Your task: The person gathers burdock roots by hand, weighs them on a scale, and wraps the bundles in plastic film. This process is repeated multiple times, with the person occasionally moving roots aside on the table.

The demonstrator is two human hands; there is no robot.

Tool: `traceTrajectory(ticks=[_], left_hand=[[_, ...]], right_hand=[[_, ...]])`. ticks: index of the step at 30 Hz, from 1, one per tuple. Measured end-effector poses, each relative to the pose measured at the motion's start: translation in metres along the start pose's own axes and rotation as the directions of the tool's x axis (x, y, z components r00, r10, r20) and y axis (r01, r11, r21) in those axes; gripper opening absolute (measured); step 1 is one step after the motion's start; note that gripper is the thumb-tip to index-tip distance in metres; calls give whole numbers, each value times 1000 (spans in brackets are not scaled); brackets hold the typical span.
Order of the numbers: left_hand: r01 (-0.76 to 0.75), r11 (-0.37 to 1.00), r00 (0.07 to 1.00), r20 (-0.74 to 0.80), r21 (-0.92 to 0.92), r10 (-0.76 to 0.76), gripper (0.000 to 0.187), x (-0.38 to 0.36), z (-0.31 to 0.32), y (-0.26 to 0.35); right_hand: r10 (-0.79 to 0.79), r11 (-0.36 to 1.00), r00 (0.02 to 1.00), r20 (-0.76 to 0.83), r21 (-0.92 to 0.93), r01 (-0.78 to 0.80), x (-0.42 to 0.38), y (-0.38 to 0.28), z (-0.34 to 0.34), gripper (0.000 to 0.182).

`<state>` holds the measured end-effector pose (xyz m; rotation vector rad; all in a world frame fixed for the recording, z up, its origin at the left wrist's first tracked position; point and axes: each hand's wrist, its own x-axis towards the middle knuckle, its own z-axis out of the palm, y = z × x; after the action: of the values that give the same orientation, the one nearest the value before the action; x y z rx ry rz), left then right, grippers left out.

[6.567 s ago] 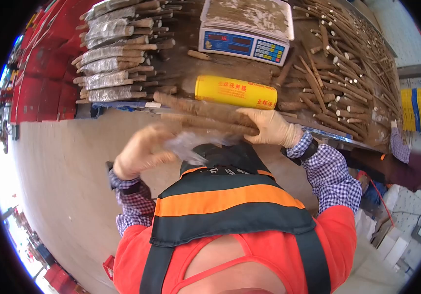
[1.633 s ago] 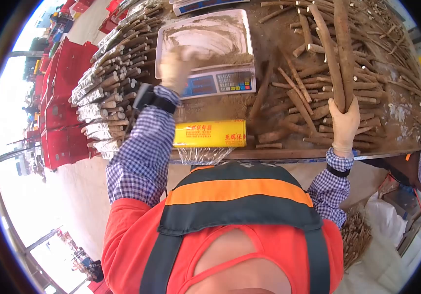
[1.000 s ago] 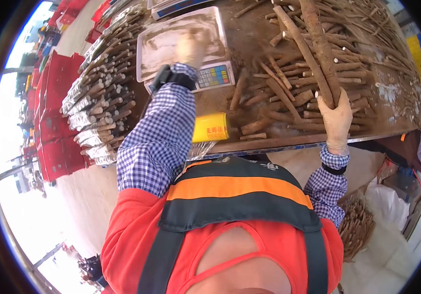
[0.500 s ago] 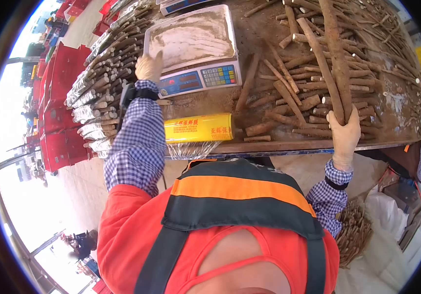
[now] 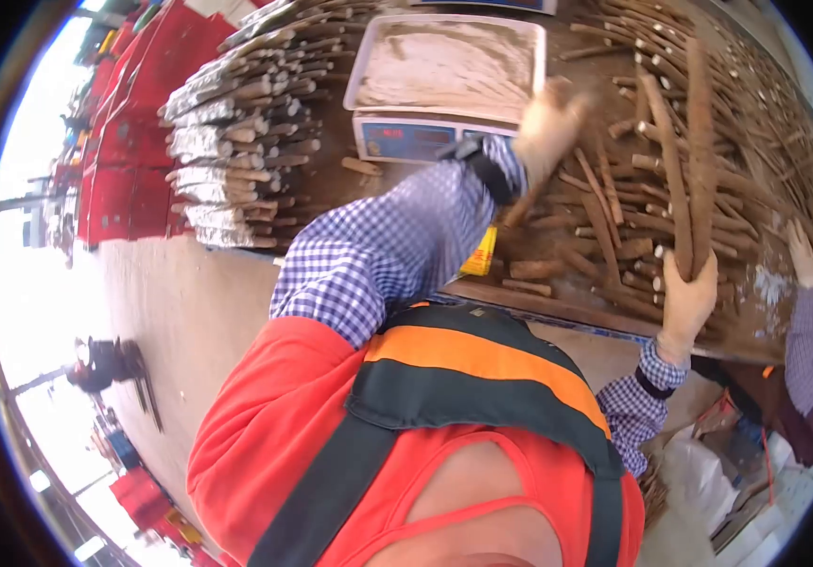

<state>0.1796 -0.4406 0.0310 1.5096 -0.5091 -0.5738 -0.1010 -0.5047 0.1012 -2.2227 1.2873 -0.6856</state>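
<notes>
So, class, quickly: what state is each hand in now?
Left hand: blurred, near the scale; open or closed, I cannot tell.
Right hand: closed around two long sticks.

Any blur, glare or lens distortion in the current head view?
Head view: motion blur smears the left hand, while the right hand looks sharper; glare whites out the frame's left side; fisheye bends the worktable; corners are black.

The left grip (image 5: 548,132) is blurred, the checked sleeve (image 5: 378,236) behind it hides part of the yellow roll (image 5: 479,255) (only an end shows), the right grip (image 5: 688,293) covers the two sticks' (image 5: 700,161) lower ends, and the top edge cuts off a blue-fronted unit (image 5: 510,6) beyond.
</notes>
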Motion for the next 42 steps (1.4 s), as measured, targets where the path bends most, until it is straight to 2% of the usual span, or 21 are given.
traceTrajectory(ticks=[2, 4, 6, 8, 10, 12, 13, 15, 18, 20, 22, 25, 28, 30, 32, 33, 35, 36, 37, 40, 42], left_hand=[[-160, 985, 972, 185, 62, 146, 57, -60, -7, 16], [-276, 903, 895, 430, 329, 117, 51, -108, -31, 18], [-401, 838, 837, 520, 371, 170, 46, -126, -62, -13], [-277, 860, 873, 486, 430, 38, 39, -131, -97, -19], [-112, 864, 940, 333, 491, -67, 29, -136, -132, -15], [29, 846, 959, 224, 532, -174, 29, -139, -166, -3], [33, 850, 959, 223, 526, -175, 29, -142, -182, -1], [132, 830, 975, 82, 542, -208, 29, -148, -212, 1], [134, 795, 985, 9, 592, -172, 29, -157, -251, -10], [157, 817, 984, -14, 555, -180, 30, -162, -268, -19], [192, 846, 981, -84, 498, -174, 30, -163, -279, -27], [177, 879, 984, -104, 443, -145, 33, -155, -291, -29], [166, 913, 986, -84, 374, -145, 29, -136, -283, -24], [-68, 806, 996, 81, 588, 26, 27, -119, -262, -18], [-122, 692, 981, 194, 712, -27, 37, -98, -221, -35], [-116, 607, 948, 269, 786, -168, 43, -83, -201, -42], [-25, 518, 923, 218, 855, -316, 49, -61, -162, -38], [-40, 521, 920, 235, 853, -314, 49, -49, -152, -47], [-123, 499, 936, 268, 858, -230, 51, -40, -142, -67], [-226, 451, 944, 308, 864, -117, 56, -28, -129, -84], [-177, 504, 944, 291, 845, -157, 57, -24, -129, -87]], right_hand=[[-75, 997, 997, -17, 8, 75, 1, 2, 4, 41], [-37, 999, 998, 52, 39, 35, 5, -8, 3, 40], [-63, 996, 997, 43, -55, 65, 10, -20, 6, 38], [-65, 991, 996, 55, -117, 71, 16, -35, 7, 38], [-292, 946, 956, 4, -146, 289, 26, -46, 17, 40], [-260, 953, 963, 66, -143, 267, 36, -76, 25, 45], [-220, 962, 967, 128, -137, 237, 41, -92, 32, 50], [-270, 948, 952, 143, -132, 289, 50, -119, 52, 48], [-476, 867, 865, 158, -80, 491, 77, -146, 95, 45], [-558, 813, 808, 190, -70, 578, 91, -175, 131, 46], [-576, 789, 764, 290, -44, 612, 108, -196, 171, 48], [-595, 763, 745, 303, -78, 641, 114, -224, 209, 49], [-649, 729, 726, 226, -89, 679, 121, -220, 214, 48], [-637, 755, 744, 201, -33, 655, 120, -217, 207, 48], [-642, 753, 747, 175, -38, 657, 115, -214, 187, 47], [-612, 776, 770, 181, -52, 628, 111, -210, 178, 46], [-543, 815, 807, 232, -85, 573, 105, -200, 157, 50], [-573, 803, 807, 140, -98, 587, 97, -192, 150, 37], [-554, 815, 819, 150, -100, 570, 91, -184, 142, 37], [-520, 834, 841, 148, -127, 537, 80, -155, 126, 39], [-503, 843, 854, 135, -142, 519, 73, -142, 122, 39]])
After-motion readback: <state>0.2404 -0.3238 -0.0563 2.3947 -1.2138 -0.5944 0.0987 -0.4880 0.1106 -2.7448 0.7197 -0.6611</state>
